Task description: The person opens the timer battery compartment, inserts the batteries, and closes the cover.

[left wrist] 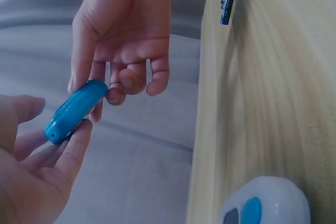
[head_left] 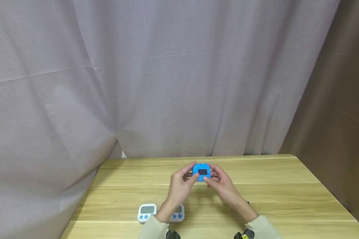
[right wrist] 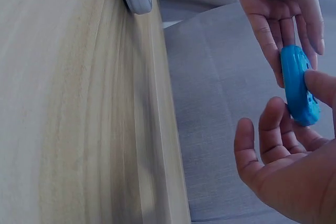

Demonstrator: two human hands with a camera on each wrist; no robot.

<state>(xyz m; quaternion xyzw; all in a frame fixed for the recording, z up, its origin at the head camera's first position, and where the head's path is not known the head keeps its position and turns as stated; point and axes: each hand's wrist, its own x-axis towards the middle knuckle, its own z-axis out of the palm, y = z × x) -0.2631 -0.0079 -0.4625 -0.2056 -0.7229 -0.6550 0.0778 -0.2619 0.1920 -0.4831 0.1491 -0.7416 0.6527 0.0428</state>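
Note:
A small blue digital timer [head_left: 201, 166] with rounded corners is held up above the far part of the table, its face with a dark rectangle towards the head camera. My left hand [head_left: 179, 187] holds its left edge, fingers behind and thumb near the front corner. From the right, my right hand [head_left: 225, 188] pinches it, thumb on the front and fingertips at the back. Seen edge-on in the left wrist view, the blue timer [left wrist: 76, 111] spans between both hands. Its back is hidden in the head view.
Two white timers with grey screens and blue buttons lie on the wooden table [head_left: 272, 186]: one white timer [head_left: 151, 219] left of my left forearm, another white timer [head_left: 180, 217] partly behind it. Dark blue batteries [left wrist: 227, 1] lie near my right forearm. Grey curtain [head_left: 179, 83] hangs behind.

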